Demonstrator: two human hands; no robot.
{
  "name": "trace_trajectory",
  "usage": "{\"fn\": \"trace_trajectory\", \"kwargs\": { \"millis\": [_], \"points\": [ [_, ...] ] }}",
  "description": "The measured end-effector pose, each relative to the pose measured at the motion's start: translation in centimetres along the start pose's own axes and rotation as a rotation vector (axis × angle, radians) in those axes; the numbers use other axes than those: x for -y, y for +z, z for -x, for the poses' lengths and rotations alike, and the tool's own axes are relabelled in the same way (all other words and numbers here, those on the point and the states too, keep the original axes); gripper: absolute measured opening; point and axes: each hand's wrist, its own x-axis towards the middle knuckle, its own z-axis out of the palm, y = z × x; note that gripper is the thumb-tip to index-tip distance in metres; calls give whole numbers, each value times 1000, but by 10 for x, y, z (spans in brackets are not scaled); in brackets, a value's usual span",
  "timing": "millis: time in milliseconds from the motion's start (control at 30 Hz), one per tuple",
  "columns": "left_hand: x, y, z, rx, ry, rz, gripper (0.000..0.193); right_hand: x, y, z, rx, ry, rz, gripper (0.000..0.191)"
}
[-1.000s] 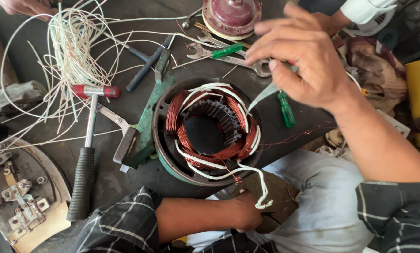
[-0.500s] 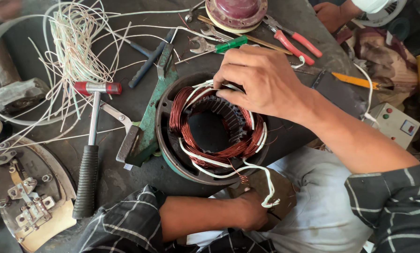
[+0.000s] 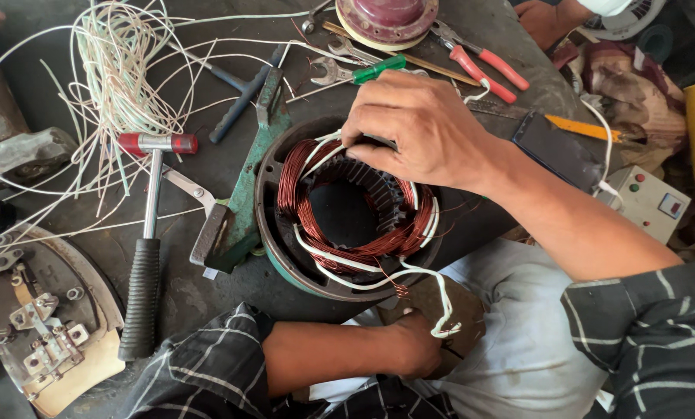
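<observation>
My right hand (image 3: 421, 128) sits on the top rim of the stator (image 3: 347, 209), fingertips curled down and pinching the white leads (image 3: 320, 155) against the copper winding (image 3: 308, 213). Closed grip on those leads. The stator lies flat at the near edge of the bench (image 3: 207, 167), bore facing up, green housing, copper coils ringed inside, more white leads trailing off its lower right side.

My left hand (image 3: 413, 341) is below the bench edge under the stator, fingers curled around something dark; cannot tell what it is, and cannot tell how tight the grip is.

Left of the stator: hammer (image 3: 147, 240) with red head and black handle, lying lengthwise toward me. Just beside it, a green bracket (image 3: 242, 198) touching the stator's left side. Far left top: loose bundle of white wire (image 3: 110, 77). Bottom left corner: iron soleplate (image 3: 41, 326). Above my right hand: green-handled screwdriver (image 3: 374, 70), spanner (image 3: 328, 72), red pliers (image 3: 483, 66), maroon end cap (image 3: 386, 19). Right of my forearm: small control box (image 3: 646, 202) with buttons. Another person's hand (image 3: 549, 19) at the top edge.
</observation>
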Motion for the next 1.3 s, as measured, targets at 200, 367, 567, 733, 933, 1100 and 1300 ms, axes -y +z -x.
{"fn": "trace_trajectory", "kwargs": {
  "millis": [200,367,567,733,933,1100,1300],
  "points": [
    [1,-8,4,44,-12,-10,29,8,2,-3,-29,-70,-50,25],
    [2,-7,4,20,-2,-30,27,12,1,-7,-21,-68,-22,29],
    [2,-5,3,27,11,-27,26,19,3,-8,2,-106,-68,23],
    [2,-9,2,50,3,-24,28,21,1,-8,16,-136,-59,25],
    [1,-9,-1,63,8,-20,27,26,-4,-6,36,-148,-62,31],
    [1,-5,-5,59,14,-17,26,29,-5,-3,51,-154,-53,33],
    [5,-4,-10,59,9,-27,26,33,-5,0,68,-162,-38,34]
  ]
}}
